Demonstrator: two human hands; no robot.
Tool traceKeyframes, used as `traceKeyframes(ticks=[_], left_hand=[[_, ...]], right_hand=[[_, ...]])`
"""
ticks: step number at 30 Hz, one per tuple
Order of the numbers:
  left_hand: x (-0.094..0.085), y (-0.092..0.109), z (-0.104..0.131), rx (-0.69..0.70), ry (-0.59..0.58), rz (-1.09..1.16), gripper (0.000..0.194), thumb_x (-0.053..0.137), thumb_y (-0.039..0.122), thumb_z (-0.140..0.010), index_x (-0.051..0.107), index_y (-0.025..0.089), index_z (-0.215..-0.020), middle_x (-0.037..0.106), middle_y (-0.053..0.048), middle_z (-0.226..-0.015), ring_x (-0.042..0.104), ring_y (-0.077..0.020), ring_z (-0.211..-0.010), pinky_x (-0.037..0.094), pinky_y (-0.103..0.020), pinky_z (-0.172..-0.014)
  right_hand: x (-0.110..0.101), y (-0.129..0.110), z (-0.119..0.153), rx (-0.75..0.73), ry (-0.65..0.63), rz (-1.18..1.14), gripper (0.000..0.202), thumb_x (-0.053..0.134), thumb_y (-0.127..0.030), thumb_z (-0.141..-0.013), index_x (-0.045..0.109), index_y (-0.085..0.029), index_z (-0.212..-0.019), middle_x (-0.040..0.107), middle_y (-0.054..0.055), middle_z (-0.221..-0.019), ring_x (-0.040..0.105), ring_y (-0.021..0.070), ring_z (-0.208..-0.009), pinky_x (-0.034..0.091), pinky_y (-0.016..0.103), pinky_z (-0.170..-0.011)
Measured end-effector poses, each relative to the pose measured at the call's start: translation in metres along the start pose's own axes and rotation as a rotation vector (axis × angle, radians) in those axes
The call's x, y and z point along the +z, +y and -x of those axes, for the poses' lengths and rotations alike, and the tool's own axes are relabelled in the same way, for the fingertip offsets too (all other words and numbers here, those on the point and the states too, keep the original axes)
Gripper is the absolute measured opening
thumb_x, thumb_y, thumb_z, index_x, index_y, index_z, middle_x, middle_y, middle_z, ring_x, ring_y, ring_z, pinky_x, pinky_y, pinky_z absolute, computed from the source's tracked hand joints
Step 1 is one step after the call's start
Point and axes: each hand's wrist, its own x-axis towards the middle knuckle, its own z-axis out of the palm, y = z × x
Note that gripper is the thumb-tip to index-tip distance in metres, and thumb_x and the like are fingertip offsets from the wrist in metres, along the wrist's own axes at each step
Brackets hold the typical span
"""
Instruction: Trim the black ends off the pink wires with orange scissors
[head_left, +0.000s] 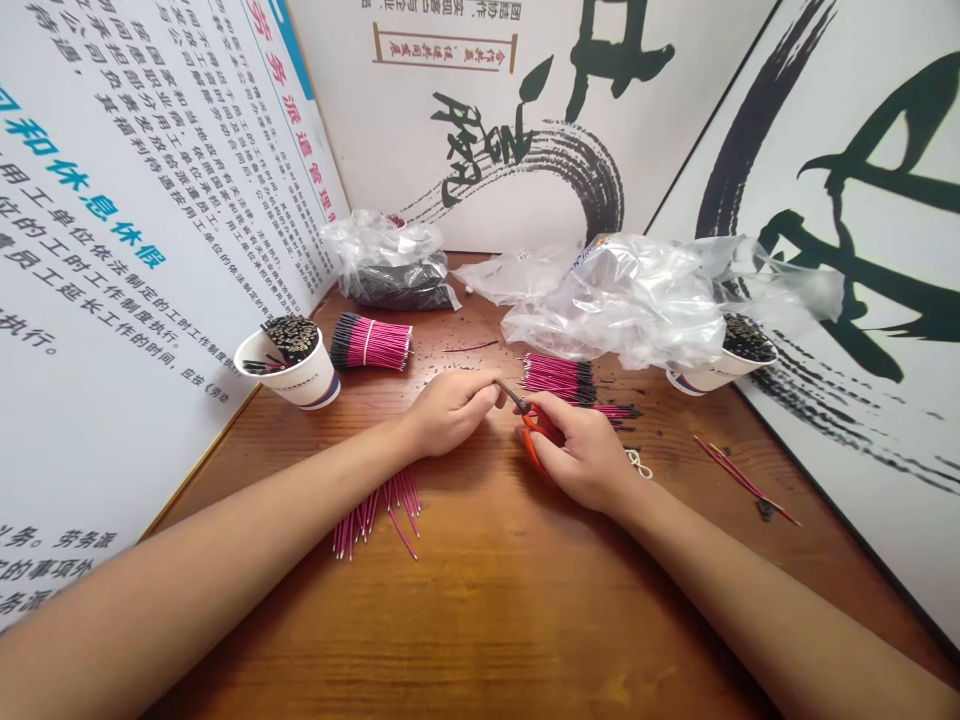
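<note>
My right hand point(581, 450) grips a pair of orange-handled scissors point(536, 440), whose dark blades point up and left. Closed in a pinch, my left hand point(454, 412) meets the blade tips at its fingers; whatever it holds is hidden. Under my left forearm lies a loose spread of magenta wires point(379, 510) with pale tips. Just beyond my right hand sits a pile of magenta wires with black ends point(559, 378). A banded bundle of similar wires point(371, 342) rests past my left hand. A small coil of white string point(639, 462) lies beside my right wrist.
Paper cups full of black tubes stand at left point(300, 385) and right point(705, 375). Clear plastic bags lie at the back left point(397, 265) and back right point(622, 300). A few wires point(746, 480) lie at right. Printed panels point(465, 130) wall in the wooden table point(480, 620).
</note>
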Motion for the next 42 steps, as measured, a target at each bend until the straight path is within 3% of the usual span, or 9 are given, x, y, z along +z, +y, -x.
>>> traceKeyframes(ticks=[42], left_hand=[[-0.0001,-0.0017,-0.0004,0.000,-0.011,-0.007,0.032,0.033,0.025,-0.093,0.059,0.014,-0.079,0.059,0.000,-0.070,0.054,-0.0120,-0.067,0.040,-0.024,-0.068]], right_hand=[[0.0007,0.0010,0.0007,0.018,-0.011,-0.024,0.015,0.054,-0.024,-0.085,0.063,-0.019,-0.096,0.062,-0.001,-0.067,0.053,0.0134,-0.058,0.034,0.025,-0.059]])
